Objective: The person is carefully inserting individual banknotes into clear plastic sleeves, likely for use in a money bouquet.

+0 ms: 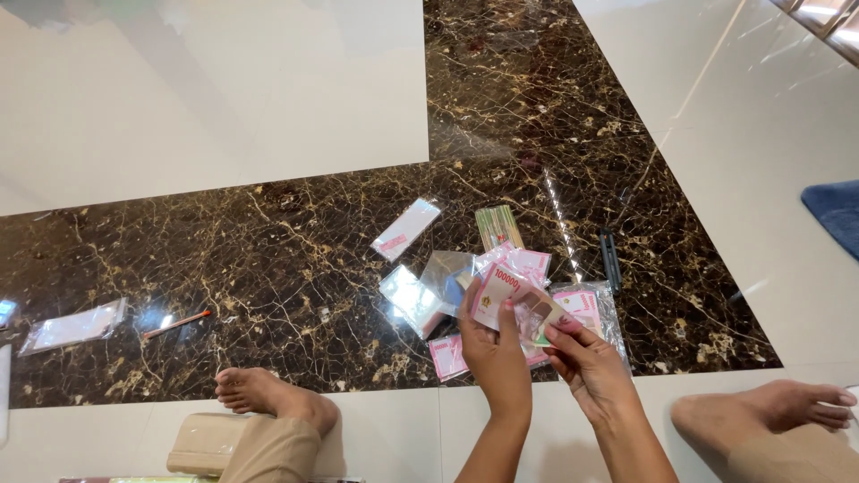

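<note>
Holding a pink banknote (504,295) between them, the left hand (495,353) and right hand (586,362) pinch its lower edge, long axis tilting up-left. Beyond lie clear plastic sleeves (428,288), pink notes, then a white-and-pink packet (406,229) and green bundle (497,225) on the dark marble floor (295,268).

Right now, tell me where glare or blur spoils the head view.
Head view: bright streaks of glare cross the polished dark marble floor and the clear plastic sleeves; the pink banknote between the left hand and right hand is slightly soft; the frame's edges bend a little.
</note>
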